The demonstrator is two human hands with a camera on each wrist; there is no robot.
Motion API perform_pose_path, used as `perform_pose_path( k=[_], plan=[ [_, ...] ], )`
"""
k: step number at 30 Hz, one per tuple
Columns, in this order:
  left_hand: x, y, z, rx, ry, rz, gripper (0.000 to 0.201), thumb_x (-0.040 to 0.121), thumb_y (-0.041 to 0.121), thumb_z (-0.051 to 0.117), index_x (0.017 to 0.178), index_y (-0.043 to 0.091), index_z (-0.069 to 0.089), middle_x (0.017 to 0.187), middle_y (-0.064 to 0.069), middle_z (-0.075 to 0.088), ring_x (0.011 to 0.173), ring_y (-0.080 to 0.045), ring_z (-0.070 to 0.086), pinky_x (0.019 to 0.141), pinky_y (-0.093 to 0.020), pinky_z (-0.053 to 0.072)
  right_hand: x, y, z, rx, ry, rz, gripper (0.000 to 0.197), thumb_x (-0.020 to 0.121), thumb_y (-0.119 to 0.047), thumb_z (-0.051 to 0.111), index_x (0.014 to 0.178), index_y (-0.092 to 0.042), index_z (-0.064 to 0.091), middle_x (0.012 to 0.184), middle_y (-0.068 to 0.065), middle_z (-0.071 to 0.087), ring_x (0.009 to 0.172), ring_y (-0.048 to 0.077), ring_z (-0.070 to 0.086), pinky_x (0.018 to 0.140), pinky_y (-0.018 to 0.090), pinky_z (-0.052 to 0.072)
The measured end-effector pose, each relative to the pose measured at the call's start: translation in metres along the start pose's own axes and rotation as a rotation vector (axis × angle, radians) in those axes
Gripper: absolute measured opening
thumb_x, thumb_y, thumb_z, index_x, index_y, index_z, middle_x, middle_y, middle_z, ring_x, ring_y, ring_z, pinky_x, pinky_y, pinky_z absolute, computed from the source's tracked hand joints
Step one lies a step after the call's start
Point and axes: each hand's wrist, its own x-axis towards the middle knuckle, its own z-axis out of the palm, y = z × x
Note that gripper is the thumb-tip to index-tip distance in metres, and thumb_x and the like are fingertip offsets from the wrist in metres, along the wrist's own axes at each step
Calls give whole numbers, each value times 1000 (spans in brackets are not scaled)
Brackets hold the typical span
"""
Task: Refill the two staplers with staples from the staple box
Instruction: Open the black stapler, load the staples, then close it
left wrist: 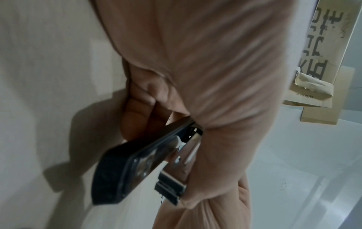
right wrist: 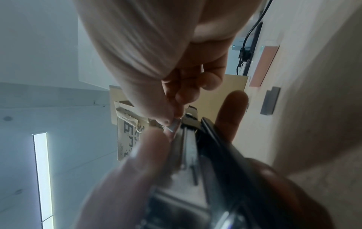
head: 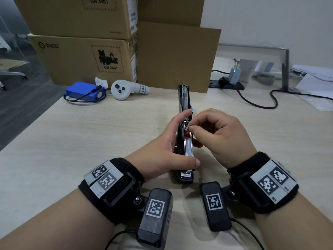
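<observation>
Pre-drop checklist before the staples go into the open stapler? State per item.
1. Black and chrome stapler opened flat, channel exposed: ok.
2. Left hand grips the stapler steady, thumb near its front end: ok.
3. Right hand pinches a short silver staple strip: ok.
4. Strip over the metal channel, near the orange pusher: ok.
5. Strip legs pointing down into the channel: cannot tell.
6. Staples already in the channel: cannot tell.
</observation>
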Motion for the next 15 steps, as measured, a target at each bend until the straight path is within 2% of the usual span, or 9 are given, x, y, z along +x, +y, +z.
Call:
perform_pose_path(
  k=[2,5,8,11,15],
  plan=[
    [0,-1,0,-2,-6,-2,108,80,-12,73,151,51,22,137,-12,59,89,-5,70,78,-26,54,0,1,0,-13,3,-4,10,82,-4,70,78,-13,72,81,11,66,67,38,64,60,41,58],
    [1,-1,0,2,-15,-3,109,77,-6,76,150,55,23,145,-5,56,100,-8,68,82,-30,54,0,1,0,-84,-3,-24,10,81,-8,70,77,-16,72,79,4,67,70,30,66,65,48,57],
    [1,0,0,0,-24,-1,110,76,-6,76,149,57,24,149,-2,52,92,-5,68,80,-29,54,0,1,0,-125,-1,-22,13,81,-6,70,76,-18,73,75,-2,67,70,24,66,66,48,56],
    [0,1,0,-5,-30,1,110,78,-7,75,149,58,23,149,-6,51,85,-2,69,77,-26,54,0,1,1,-137,-1,-14,12,81,-9,69,77,-19,74,74,-3,67,70,25,66,66,49,56],
    [0,2,1,-13,-36,6,111,77,-9,74,150,56,21,150,-10,48,86,0,68,76,-22,53,0,0,1,-149,5,-2,11,82,-13,69,80,-21,76,75,-2,67,71,27,67,66,49,57]
  ],
)
